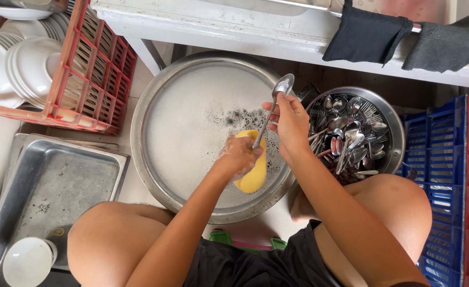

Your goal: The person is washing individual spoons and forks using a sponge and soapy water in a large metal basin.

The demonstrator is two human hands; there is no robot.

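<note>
My right hand [289,123] holds a metal spoon [278,94] upright by its handle, bowl end up, over a large round metal basin [148,114] of soapy water. My left hand [238,154] is wrapped around a yellow sponge [255,172], pressed against the lower end of the spoon's handle. Foam covers my left fingers. Both hands are above the right side of the basin.
A smaller metal bowl [391,119] full of spoons and forks sits right of the basin. Red crate [93,79] with white plates stands at upper left. A metal tray [53,186] with a white cup [27,260] lies lower left. Blue and red crates [452,159] stand right. My knees flank the basin.
</note>
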